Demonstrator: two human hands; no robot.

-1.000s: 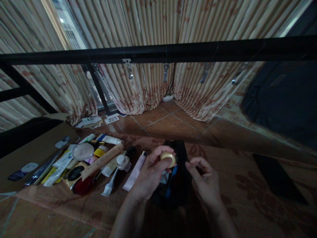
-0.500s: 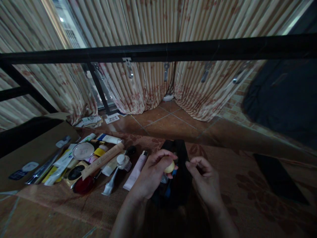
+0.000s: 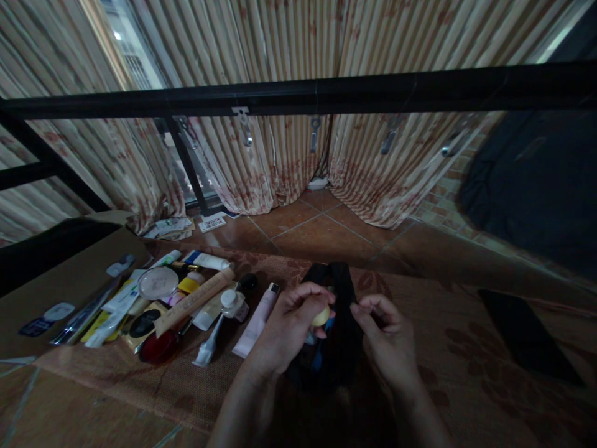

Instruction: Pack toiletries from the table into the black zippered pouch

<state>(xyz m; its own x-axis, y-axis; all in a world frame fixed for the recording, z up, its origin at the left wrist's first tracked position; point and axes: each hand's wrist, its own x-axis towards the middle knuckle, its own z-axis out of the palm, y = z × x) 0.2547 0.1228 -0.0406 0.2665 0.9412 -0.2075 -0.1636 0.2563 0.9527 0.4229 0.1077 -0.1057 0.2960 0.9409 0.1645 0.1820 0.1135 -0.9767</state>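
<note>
1. The left hand [image 3: 286,326] is clamped on a small yellow jar [image 3: 321,316], pinched between thumb and fingertips, and holds it right over the open mouth of a black pouch [image 3: 342,311].
2. The jar sits at the near-left part of the pouch opening; whether it touches the things inside cannot be told in the dim light.
3. The right hand [image 3: 387,339] has its fingers curled together at the pouch's right edge, apparently gripping the fabric there; the exact grip is hard to see.
4. Inside the pouch something blue [image 3: 321,358] and something pale show below the jar, too dark to name.
5. The pouch lies on a brown patterned mat [image 3: 196,386] spread over a tiled floor [image 3: 321,233].
6. Just beside the left hand lies a pink tube [image 3: 255,321] with a dark cap end pointing away from the person.
7. Further left a cluster of cosmetics covers the mat: a white-capped small bottle [image 3: 231,303], a long tan tube [image 3: 193,302], a round clear-lidded compact [image 3: 157,283], a dark red round thing [image 3: 157,348] and a white tube with a blue end [image 3: 208,260].
8. A black metal bar [image 3: 317,96] crosses the view above, with striped curtains [image 3: 280,162] hanging behind it down to the floor.
</note>
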